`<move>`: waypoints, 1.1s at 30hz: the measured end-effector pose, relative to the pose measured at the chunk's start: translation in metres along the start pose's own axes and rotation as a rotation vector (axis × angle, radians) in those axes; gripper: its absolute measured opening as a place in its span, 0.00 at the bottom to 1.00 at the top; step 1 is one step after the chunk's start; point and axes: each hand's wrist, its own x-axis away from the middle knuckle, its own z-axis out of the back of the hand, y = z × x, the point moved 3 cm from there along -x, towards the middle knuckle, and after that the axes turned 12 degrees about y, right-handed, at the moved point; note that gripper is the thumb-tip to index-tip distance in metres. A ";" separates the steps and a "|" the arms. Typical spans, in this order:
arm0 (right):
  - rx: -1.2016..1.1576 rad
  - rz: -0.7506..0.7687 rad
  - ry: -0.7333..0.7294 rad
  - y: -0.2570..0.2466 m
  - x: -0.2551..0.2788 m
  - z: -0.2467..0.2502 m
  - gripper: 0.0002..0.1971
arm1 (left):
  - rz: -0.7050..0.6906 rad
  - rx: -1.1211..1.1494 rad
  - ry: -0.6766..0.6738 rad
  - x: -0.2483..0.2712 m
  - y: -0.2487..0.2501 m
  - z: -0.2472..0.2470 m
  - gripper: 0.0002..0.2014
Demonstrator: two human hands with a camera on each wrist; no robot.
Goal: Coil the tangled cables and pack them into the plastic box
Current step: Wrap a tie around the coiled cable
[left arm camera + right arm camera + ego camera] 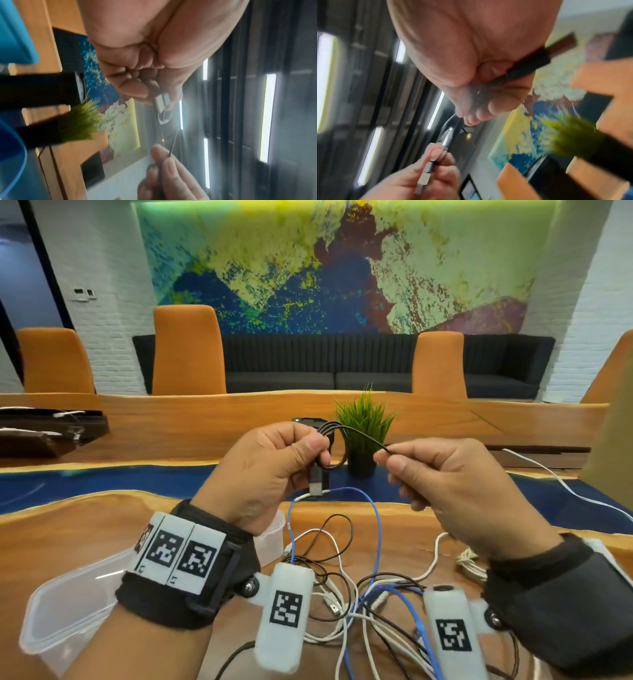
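Both hands are raised above the table with a thin black cable (363,436) between them. My left hand (274,470) pinches a small coil of it, and the USB plug (317,481) hangs down below the fingers. My right hand (442,474) pinches the cable's free run near its fingertips. A tangle of white, black and blue cables (359,583) lies on the wooden table below the wrists. The clear plastic box (68,611) sits at the lower left, partly hidden under my left forearm. In the left wrist view the plug (161,104) shows at the left fingers.
A small potted grass plant (364,429) stands just behind the hands. A white cable (555,484) trails off to the right over the blue table strip. Dark folders (44,429) lie at the far left. Orange chairs (188,350) line the far side.
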 end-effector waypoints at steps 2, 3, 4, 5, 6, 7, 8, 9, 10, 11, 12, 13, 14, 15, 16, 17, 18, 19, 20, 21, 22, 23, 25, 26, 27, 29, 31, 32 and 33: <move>0.340 0.145 -0.007 0.007 -0.003 0.002 0.09 | -0.024 -0.032 0.021 -0.003 0.002 0.005 0.05; 0.513 0.201 -0.020 0.010 -0.004 0.000 0.09 | -0.029 -0.041 0.025 -0.003 0.001 0.006 0.06; 0.653 0.229 -0.038 0.015 -0.005 -0.003 0.09 | -0.023 -0.045 0.025 -0.003 0.001 0.006 0.07; 0.748 0.238 -0.050 0.018 -0.006 -0.005 0.09 | -0.020 -0.048 0.023 -0.003 -0.001 0.005 0.08; 0.796 0.234 -0.044 0.021 -0.007 -0.005 0.10 | -0.013 -0.049 0.011 -0.002 -0.002 0.003 0.08; 0.792 0.225 -0.024 0.022 -0.008 -0.005 0.10 | -0.005 -0.050 -0.012 -0.001 -0.003 0.001 0.07; 0.706 0.195 0.022 0.022 -0.008 -0.003 0.08 | 0.012 -0.051 -0.044 0.000 -0.005 -0.001 0.06; 0.533 0.136 0.092 0.020 -0.008 -0.001 0.07 | 0.028 -0.056 -0.079 0.001 -0.007 -0.004 0.06; 0.293 0.052 0.154 0.019 -0.008 0.001 0.06 | 0.044 -0.061 -0.109 0.003 -0.009 -0.008 0.07; 0.030 -0.059 0.178 0.017 -0.008 0.001 0.06 | 0.055 -0.062 -0.130 0.004 -0.011 -0.010 0.08; -0.199 -0.180 0.163 0.015 -0.007 -0.001 0.06 | 0.067 -0.056 -0.143 0.006 -0.012 -0.014 0.08; -0.375 -0.281 0.133 0.013 -0.007 -0.003 0.06 | 0.074 -0.046 -0.152 0.007 -0.014 -0.016 0.08; -0.501 -0.358 0.102 0.012 -0.006 -0.004 0.07 | 0.085 -0.036 -0.159 0.008 -0.014 -0.019 0.08; -0.590 -0.418 0.074 0.011 -0.006 -0.005 0.10 | 0.094 -0.023 -0.163 0.008 -0.015 -0.020 0.08; -0.644 -0.455 0.051 0.011 -0.007 -0.005 0.13 | 0.103 -0.009 -0.170 0.009 -0.014 -0.021 0.08; -0.678 -0.479 0.032 0.010 -0.007 -0.005 0.14 | 0.107 0.004 -0.175 0.010 -0.014 -0.022 0.08; -0.696 -0.497 0.011 0.010 -0.006 -0.006 0.14 | 0.107 0.012 -0.179 0.011 -0.014 -0.023 0.08; -0.706 -0.517 -0.022 0.010 -0.005 -0.007 0.12 | 0.100 0.013 -0.177 0.011 -0.015 -0.024 0.09; -0.715 -0.541 -0.067 0.010 -0.003 -0.009 0.11 | 0.083 0.002 -0.168 0.011 -0.015 -0.025 0.09; -0.731 -0.567 -0.125 0.009 0.000 -0.012 0.09 | 0.055 -0.019 -0.148 0.011 -0.016 -0.026 0.09; -0.754 -0.593 -0.190 0.010 0.003 -0.015 0.09 | 0.016 -0.052 -0.124 0.010 -0.017 -0.027 0.10; -0.782 -0.611 -0.257 0.009 0.006 -0.018 0.09 | -0.029 -0.091 -0.101 0.010 -0.017 -0.027 0.09; -0.818 -0.614 -0.372 0.009 0.010 -0.023 0.09 | -0.112 -0.162 -0.063 0.010 -0.015 -0.028 0.09; -0.807 -0.603 -0.405 0.008 0.011 -0.024 0.10 | -0.144 -0.191 -0.041 0.010 -0.013 -0.027 0.08; -0.768 -0.588 -0.416 0.008 0.012 -0.025 0.10 | -0.178 -0.221 -0.019 0.010 -0.010 -0.025 0.08; -0.626 -0.535 -0.384 0.007 0.012 -0.026 0.07 | -0.258 -0.296 0.016 0.011 -0.005 -0.024 0.08; -0.528 -0.475 -0.336 0.005 0.011 -0.025 0.05 | -0.307 -0.356 0.038 0.011 -0.003 -0.022 0.08; -0.508 -0.456 -0.297 0.004 0.009 -0.022 0.07 | -0.304 -0.372 0.050 0.011 -0.003 -0.021 0.08; -0.476 -0.438 -0.240 0.004 0.007 -0.018 0.08 | -0.293 -0.384 0.065 0.010 -0.002 -0.018 0.08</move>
